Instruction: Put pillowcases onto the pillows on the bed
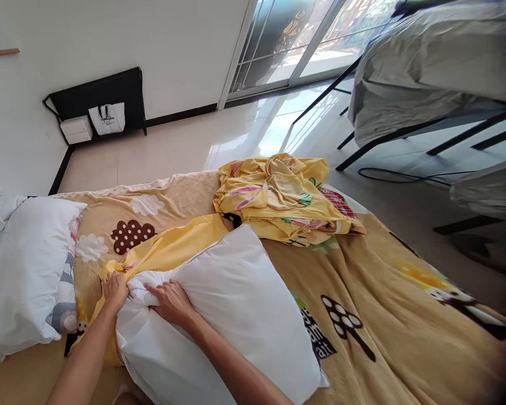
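Observation:
A white pillow (240, 304) lies on the bed in front of me, its left end bunched up at the mouth of a yellow pillowcase (185, 239). My left hand (114, 289) is closed on the pillowcase's edge, beside the bunched end. Just to the right, my right hand (172, 302) grips the pillow near its gathered part, with the thumb side toward the left hand. Part of the pillowcase is hidden beneath the pillow and my left forearm.
Crumpled yellow patterned bedding (278, 197) lies at the bed's far edge. White pillows (25, 270) rest at the left on a tan patterned blanket (362, 270). Plastic-covered furniture (425, 73) stands at right. Against the wall are a black panel (122, 93) and a white bag (109, 119).

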`<state>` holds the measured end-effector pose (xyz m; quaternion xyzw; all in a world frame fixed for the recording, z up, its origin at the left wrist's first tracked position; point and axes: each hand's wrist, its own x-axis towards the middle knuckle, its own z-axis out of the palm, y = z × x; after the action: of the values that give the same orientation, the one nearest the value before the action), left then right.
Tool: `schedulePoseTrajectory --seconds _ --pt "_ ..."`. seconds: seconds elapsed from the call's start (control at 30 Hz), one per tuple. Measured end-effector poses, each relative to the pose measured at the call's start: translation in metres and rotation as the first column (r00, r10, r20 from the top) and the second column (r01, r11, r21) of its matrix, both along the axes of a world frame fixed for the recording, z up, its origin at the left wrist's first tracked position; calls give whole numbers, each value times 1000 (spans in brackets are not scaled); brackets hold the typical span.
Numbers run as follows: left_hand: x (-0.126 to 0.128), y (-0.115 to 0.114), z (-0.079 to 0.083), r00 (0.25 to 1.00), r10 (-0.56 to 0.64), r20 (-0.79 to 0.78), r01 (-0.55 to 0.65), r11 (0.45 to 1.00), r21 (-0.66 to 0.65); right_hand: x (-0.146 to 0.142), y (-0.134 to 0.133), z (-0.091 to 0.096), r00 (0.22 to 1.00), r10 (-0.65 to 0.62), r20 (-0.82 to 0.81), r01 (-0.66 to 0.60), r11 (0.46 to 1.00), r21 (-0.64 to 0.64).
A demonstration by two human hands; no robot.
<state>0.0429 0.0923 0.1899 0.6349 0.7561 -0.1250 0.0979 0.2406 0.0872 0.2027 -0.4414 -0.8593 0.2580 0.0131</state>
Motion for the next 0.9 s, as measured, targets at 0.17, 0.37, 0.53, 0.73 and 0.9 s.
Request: schedulePoseTrajectory --seconds 0.17,0.37,0.53,0.73,0.9 --pt "6 -2 6 994 49 93 -60 990 127 4 -19 12 999 35 -7 -35 999 8" --pt "-24 -5 17 983 -2 183 -26 989 148 5 -34 21 999 38 -28 -37 999 19" --pt "-30 -21 30 990 -129 59 110 960 259 -1 -39 22 999 42 -29 -40 998 46" --pt "-6 -26 24 919 -391 -52 392 890 235 -4 -44 15 999 31 -32 -29 998 56" --pt "-3 -26 16 900 -409 -149 429 892 145 -4 -41 5 999 9 -48 -7 999 52"
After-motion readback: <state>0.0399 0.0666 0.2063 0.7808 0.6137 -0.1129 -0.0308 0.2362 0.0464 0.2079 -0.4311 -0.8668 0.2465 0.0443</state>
